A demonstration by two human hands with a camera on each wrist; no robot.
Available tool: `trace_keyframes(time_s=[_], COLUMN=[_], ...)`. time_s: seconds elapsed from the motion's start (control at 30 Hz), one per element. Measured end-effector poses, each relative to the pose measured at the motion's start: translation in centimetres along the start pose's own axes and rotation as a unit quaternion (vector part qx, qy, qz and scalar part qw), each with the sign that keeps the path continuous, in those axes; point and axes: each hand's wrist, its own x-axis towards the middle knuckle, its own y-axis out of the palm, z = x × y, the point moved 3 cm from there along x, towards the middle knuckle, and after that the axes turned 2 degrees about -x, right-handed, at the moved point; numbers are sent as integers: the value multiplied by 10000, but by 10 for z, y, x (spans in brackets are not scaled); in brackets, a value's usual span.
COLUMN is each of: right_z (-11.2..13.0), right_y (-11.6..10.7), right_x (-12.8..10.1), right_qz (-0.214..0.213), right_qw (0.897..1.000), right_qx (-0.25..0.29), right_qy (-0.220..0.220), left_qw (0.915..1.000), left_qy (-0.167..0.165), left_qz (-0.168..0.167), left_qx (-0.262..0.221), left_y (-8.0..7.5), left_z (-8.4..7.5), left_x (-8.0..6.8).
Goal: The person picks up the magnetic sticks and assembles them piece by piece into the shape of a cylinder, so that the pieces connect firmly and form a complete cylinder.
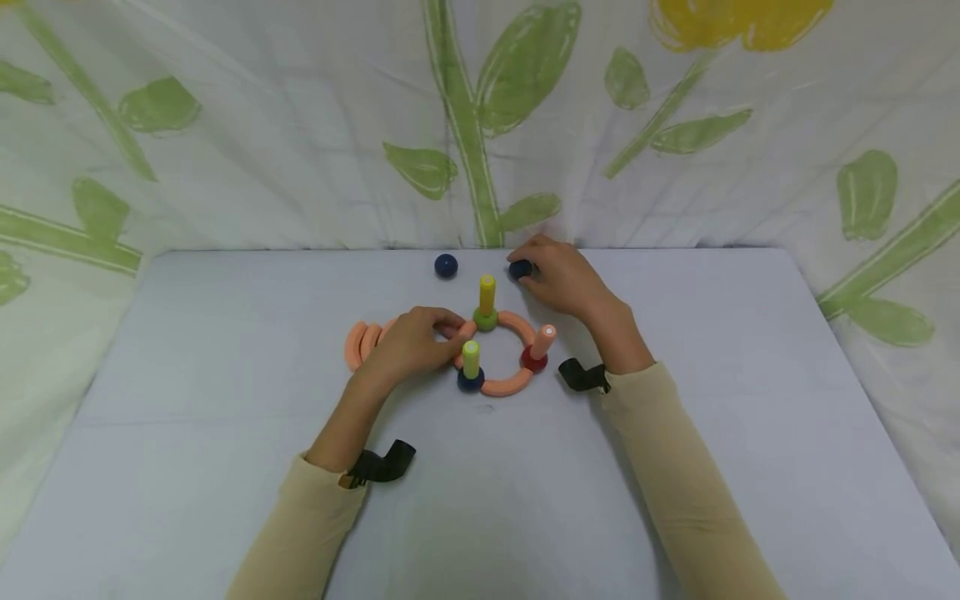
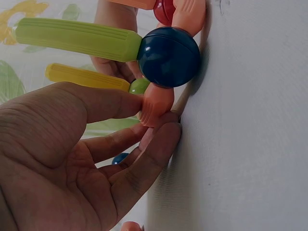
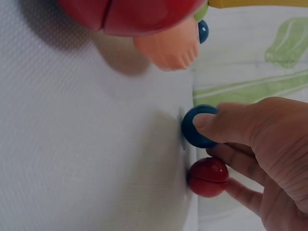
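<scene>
A ring of curved orange pieces (image 1: 507,387) lies on the table, joined by a green ball (image 1: 486,319), a dark blue ball (image 1: 470,382) and a red ball (image 1: 534,359). From these balls rise a yellow rod (image 1: 487,293), a lime-green rod (image 1: 471,358) and an orange rod (image 1: 544,339). My left hand (image 1: 411,346) pinches the ring's left curved piece (image 2: 157,104) between thumb and fingers. Behind the ring, my right hand (image 1: 566,279) grips a loose blue ball (image 3: 198,126). Beside its fingers sits a loose red ball (image 3: 208,177), which the hand hides in the head view.
Another dark blue ball (image 1: 446,266) rests near the table's back edge. Several loose orange curved pieces (image 1: 356,345) lie left of the ring, partly behind my left hand. A white cloth (image 1: 300,167) painted with plants hangs behind the white table (image 1: 187,500).
</scene>
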Motion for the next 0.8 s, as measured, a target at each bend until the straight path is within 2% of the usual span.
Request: trace_keyframes(time_s=[0.33, 0.53, 0.8], right_z=[2, 6, 17], right_y=[-2, -11, -32], right_x=[0, -2, -11], right_qz=[-117, -267, -462], right_qw=[9999, 9992, 9956], right_qx=[-5, 295, 729], right_qy=[-92, -95, -357], left_qw=[10000, 10000, 10000], left_qy=[-12, -43, -50], left_qz=[8, 38, 77], left_qx=[48, 72, -24], left_y=[-1, -2, -1], left_z=[-2, -4, -3], left_x=[0, -1, -2])
